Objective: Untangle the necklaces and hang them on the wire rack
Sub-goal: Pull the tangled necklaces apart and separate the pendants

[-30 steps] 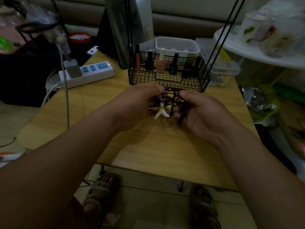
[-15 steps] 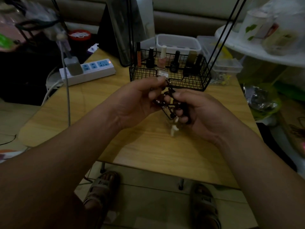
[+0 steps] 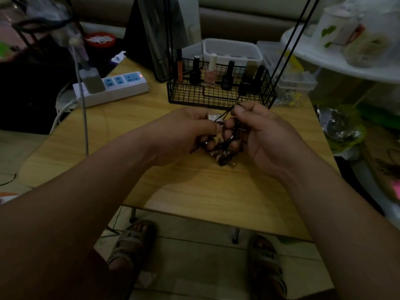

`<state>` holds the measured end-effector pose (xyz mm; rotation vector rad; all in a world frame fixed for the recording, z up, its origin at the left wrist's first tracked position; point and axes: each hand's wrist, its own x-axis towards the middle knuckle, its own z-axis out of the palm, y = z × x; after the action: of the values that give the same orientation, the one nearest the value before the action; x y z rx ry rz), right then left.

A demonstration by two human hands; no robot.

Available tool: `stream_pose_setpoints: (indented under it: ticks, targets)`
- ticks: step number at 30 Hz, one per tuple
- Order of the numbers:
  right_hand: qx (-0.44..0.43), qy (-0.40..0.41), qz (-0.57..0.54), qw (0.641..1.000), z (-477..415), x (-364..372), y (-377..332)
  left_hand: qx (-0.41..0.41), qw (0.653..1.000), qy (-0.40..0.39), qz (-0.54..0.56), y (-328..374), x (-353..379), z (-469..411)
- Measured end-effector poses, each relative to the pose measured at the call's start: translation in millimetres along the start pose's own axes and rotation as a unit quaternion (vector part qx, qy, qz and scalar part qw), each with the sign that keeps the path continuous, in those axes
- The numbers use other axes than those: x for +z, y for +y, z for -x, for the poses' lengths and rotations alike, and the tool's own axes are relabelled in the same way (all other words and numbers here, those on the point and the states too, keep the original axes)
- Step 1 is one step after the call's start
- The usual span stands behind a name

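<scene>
A dark tangle of beaded necklaces (image 3: 224, 148) hangs between my two hands just above the wooden table (image 3: 194, 191). My left hand (image 3: 184, 135) grips the left side of the bundle, with a small pale pendant showing by its fingertips. My right hand (image 3: 264, 131) pinches a thin dark cord at its top and pulls it taut up and to the right. The black wire rack (image 3: 218, 92) stands just behind my hands, its two thin rods (image 3: 292, 40) rising up to the right.
Several nail polish bottles (image 3: 211, 72) stand in the rack's basket. A white power strip (image 3: 112, 87) with a plugged charger and cable lies at the left. Plastic boxes (image 3: 233, 50) sit behind the rack. A white round shelf (image 3: 346, 68) with bags is at the right.
My right hand has risen and pulled one cord taut toward the rack. The white star pendant that dangled below is now out of sight. The bundle sits lower between my hands.
</scene>
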<state>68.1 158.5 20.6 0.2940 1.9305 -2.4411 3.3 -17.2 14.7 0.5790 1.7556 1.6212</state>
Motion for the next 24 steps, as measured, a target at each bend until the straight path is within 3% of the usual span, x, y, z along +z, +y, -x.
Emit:
stream_pose_setpoints:
  ticks: [4,8,15,21,24]
  targets:
    - [0.0,0.017,0.035,0.999,-1,-2,-1,0.0,1.0,0.004,0.003,-2,-3,0]
    - [-0.003,0.041,0.085,0.996,-3,-5,-1,0.017,0.996,0.012,0.089,1,-4,0]
    - [-0.005,0.017,0.103,0.995,-5,-3,2,-0.007,0.963,0.019,0.268,7,-3,2]
    - [0.027,-0.013,0.103,0.994,-4,3,11,-0.016,0.932,0.048,0.36,8,-4,2]
    - [0.046,-0.024,0.135,0.989,-4,4,13,-0.017,0.937,0.085,0.339,8,-1,0]
